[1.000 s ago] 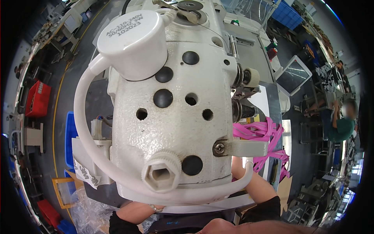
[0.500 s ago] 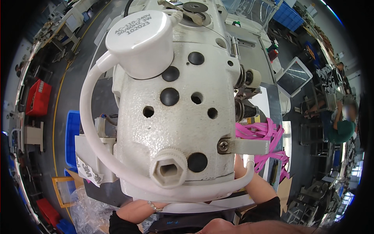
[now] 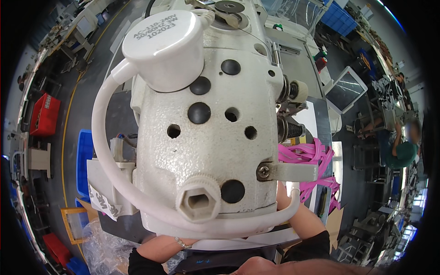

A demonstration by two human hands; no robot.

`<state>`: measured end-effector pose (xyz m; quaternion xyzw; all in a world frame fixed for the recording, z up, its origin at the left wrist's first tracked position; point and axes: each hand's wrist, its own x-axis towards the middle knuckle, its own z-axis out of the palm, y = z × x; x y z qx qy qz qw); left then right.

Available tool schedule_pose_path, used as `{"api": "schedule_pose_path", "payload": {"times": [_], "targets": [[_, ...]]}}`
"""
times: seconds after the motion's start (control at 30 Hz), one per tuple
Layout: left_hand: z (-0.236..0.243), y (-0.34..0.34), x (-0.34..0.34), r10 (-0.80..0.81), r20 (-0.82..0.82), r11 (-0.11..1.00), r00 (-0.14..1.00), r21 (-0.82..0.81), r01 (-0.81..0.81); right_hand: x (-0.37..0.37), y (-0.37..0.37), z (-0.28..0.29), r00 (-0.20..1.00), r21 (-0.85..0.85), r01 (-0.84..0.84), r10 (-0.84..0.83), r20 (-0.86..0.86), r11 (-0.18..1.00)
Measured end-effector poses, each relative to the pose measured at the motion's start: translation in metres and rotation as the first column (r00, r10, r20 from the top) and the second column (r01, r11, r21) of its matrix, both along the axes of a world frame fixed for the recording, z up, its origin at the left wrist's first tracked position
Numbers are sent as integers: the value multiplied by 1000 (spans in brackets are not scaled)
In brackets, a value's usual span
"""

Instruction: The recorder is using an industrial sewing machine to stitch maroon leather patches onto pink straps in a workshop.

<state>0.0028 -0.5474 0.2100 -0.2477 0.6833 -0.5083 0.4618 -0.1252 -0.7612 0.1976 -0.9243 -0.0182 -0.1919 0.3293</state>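
A white sewing machine head [image 3: 206, 151] fills the middle of the view and hides both of my hands. My left forearm [image 3: 160, 248], with a bracelet [image 3: 183, 243] at the wrist, reaches in under the machine's near end. On the other side, my right forearm [image 3: 306, 222] goes up behind a white bent tube [image 3: 238, 226], its wrist vanishing behind the machine body. What either hand holds or touches cannot be seen. Just right of the machine, beyond my right wrist, lies a heap of bright pink strips [image 3: 316, 158].
A white-framed screen [image 3: 346, 90] stands to the right of the machine table. Blue bins [image 3: 85, 160] and crumpled clear plastic [image 3: 103, 250] are at the left. A red crate [image 3: 46, 114] sits further left on the floor. A person in green [image 3: 405, 153] sits at the far right.
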Motion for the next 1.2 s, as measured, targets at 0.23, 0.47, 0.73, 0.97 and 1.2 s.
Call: {"api": "schedule_pose_path", "payload": {"times": [0.23,0.47,0.73,0.97,1.2], "targets": [[-2,0,-2,207,-340,978,917,75,-193,-3,-1,-3,1000,-6,4,-4,7,1000],[-11,10,-6,414,-748,910,519,345,-230,4,2,10,1000,-37,29,-29,5,999],[-6,5,-16,413,-642,789,-645,606,-98,4,1,15,999,-127,17,-22,-39,992],[-15,10,-17,487,-615,756,-620,653,-53,8,-1,15,1000,-90,-21,21,2,996],[-37,19,-20,492,-718,786,-492,610,-103,6,1,16,1000,22,-3,4,-19,1000]]}}
